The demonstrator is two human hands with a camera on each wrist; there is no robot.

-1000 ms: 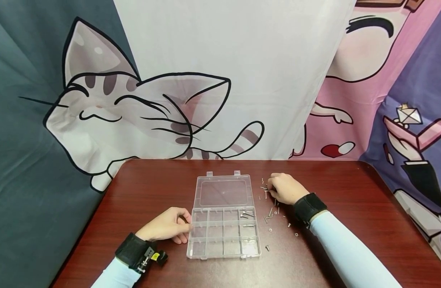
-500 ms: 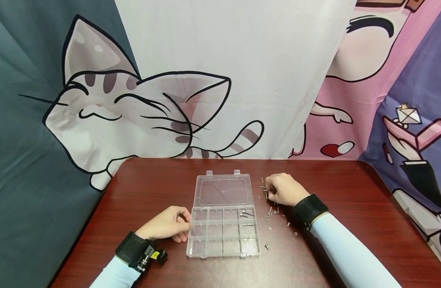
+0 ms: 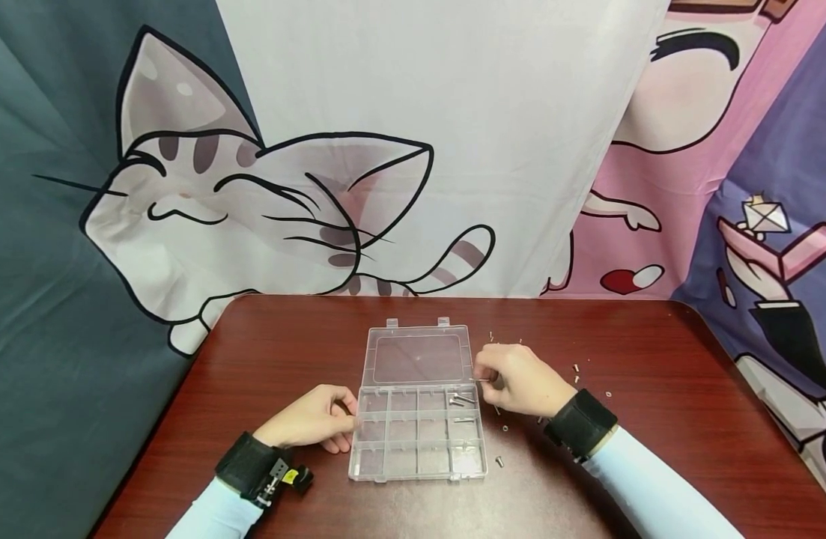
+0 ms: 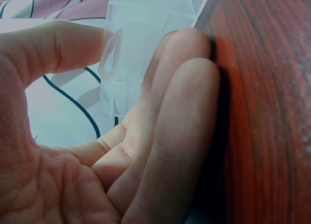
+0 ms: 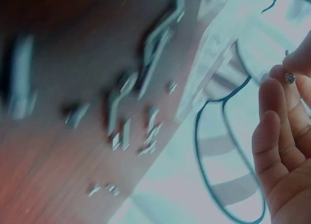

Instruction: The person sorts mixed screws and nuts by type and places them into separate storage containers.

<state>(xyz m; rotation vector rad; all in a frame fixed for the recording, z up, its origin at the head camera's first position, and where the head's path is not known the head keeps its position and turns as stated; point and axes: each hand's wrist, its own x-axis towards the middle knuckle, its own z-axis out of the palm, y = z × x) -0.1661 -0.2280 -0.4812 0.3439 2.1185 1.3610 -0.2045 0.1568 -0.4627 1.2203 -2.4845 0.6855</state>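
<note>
A clear plastic compartment box [image 3: 401,458] lies open on the table, its lid [image 3: 418,356] folded back on the far side. Several screws [image 3: 460,400] lie in its far right compartment, and a thin one shows in the compartment nearer. My left hand [image 3: 310,421] holds the box's left edge, the thumb on one side and the fingers along the other in the left wrist view. Just off the box's right side, near the lid hinge, my right hand [image 3: 520,380] pinches a small screw [image 5: 290,78], its head showing between the fingers in the right wrist view.
Loose screws [image 3: 499,462] and small nuts or washers [image 3: 505,428] are scattered on the brown table [image 3: 284,509] to the right of the box, some hidden under my right hand. Behind the far table edge hangs a printed curtain [image 3: 520,150].
My right hand has lifted from the scattered screws and come toward the box with a screw between its fingers. More loose hardware now shows behind it. My left hand stays at the box.
</note>
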